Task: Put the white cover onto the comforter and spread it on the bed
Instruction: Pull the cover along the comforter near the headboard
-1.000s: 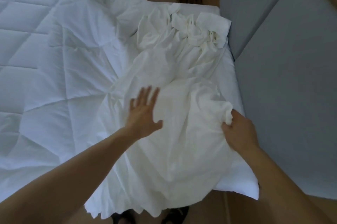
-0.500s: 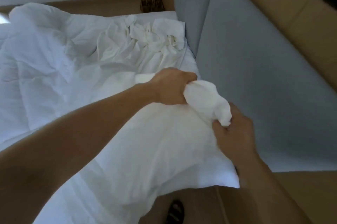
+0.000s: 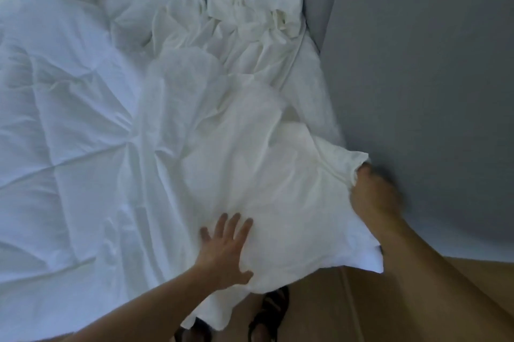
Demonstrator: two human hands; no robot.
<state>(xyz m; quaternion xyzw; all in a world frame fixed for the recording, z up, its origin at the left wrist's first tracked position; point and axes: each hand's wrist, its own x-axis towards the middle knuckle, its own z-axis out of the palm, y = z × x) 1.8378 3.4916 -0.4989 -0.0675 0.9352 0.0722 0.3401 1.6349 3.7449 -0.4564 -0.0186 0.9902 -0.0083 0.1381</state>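
White cover (image 3: 250,147): thin, creased, lying over the near right part of the bed, with a crumpled heap at the far right by the grey panel (image 3: 417,77). The quilted comforter (image 3: 55,119) spreads to its left, partly beneath it. My left hand (image 3: 225,250) lies flat on the cover, fingers spread. My right hand (image 3: 372,197), blurred, clutches the cover's bunched right corner. Hands well apart.

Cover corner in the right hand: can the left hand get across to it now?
Probably yes. The left hand lies flat on the white cover, and only loose fabric lies between it and the corner in the right hand.
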